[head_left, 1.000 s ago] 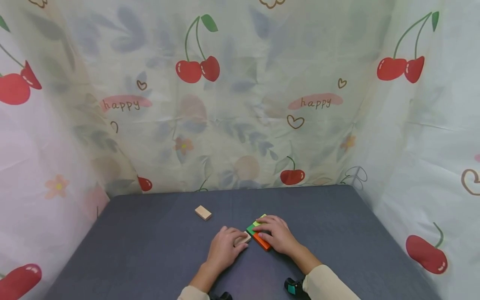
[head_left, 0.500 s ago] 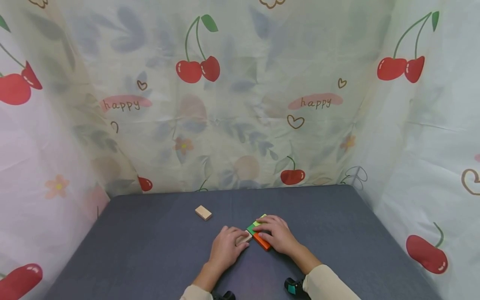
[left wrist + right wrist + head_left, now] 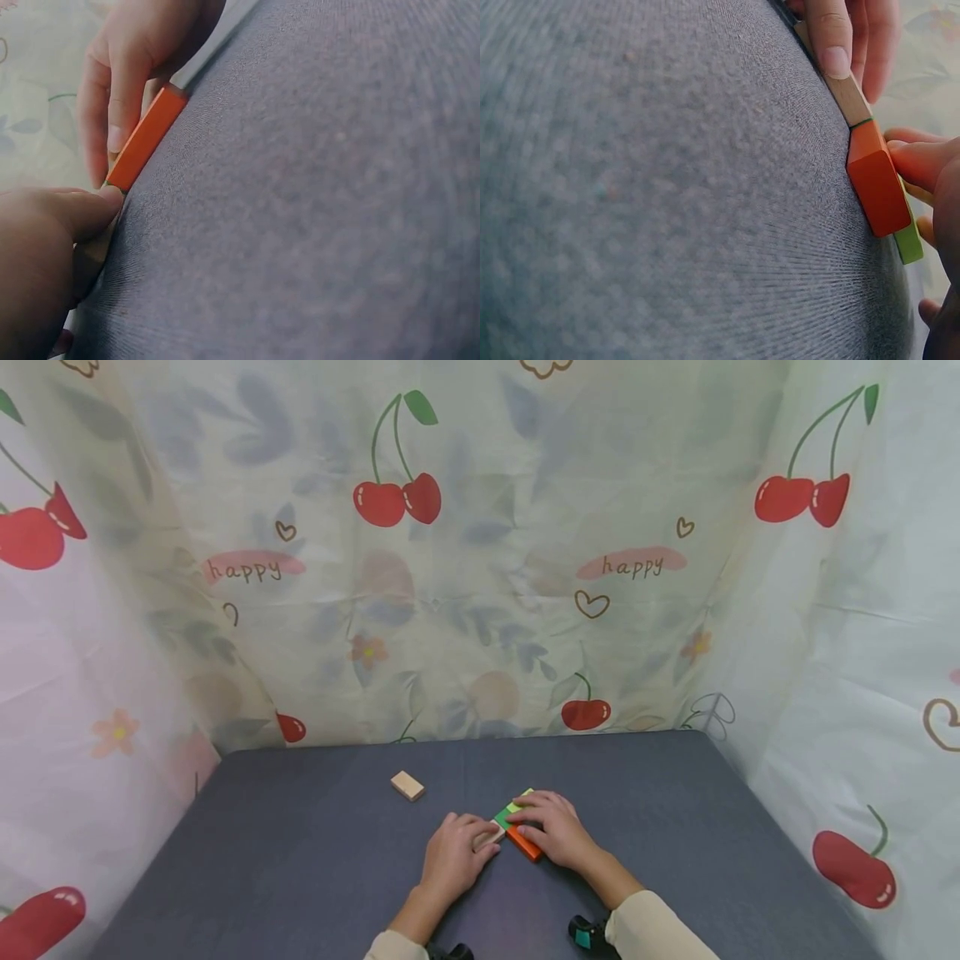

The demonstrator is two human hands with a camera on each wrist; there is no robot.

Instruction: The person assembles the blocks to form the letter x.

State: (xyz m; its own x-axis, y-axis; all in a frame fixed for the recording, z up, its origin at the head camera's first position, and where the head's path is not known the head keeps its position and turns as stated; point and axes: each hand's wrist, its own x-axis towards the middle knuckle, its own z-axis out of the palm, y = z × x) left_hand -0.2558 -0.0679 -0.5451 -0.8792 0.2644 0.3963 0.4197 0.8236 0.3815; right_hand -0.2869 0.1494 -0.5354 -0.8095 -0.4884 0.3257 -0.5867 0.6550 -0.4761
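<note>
My left hand [image 3: 452,858] pinches a plain wooden block [image 3: 490,837] between thumb and fingers, low on the dark cloth. The block's far end meets a green block [image 3: 503,817] and the corner of an orange block [image 3: 524,843]. A yellow-green block [image 3: 514,807] continues the row beyond the green one, partly under my right hand [image 3: 553,830]. That hand rests over the coloured blocks, its thumb [image 3: 911,156] against the orange block and its fingers reaching across the green ones. In the left wrist view, the orange block [image 3: 148,139] lies along the cloth.
Another wooden block [image 3: 407,786] lies apart, farther back and to the left on the dark table cloth [image 3: 300,843]. A curtain printed with cherries [image 3: 480,610] closes off the back and both sides. Black wrist devices [image 3: 588,933] sit by the sleeves.
My left hand has slid the wooden block slightly right, its end now flush against the green and orange blocks. The right hand stays in place.
</note>
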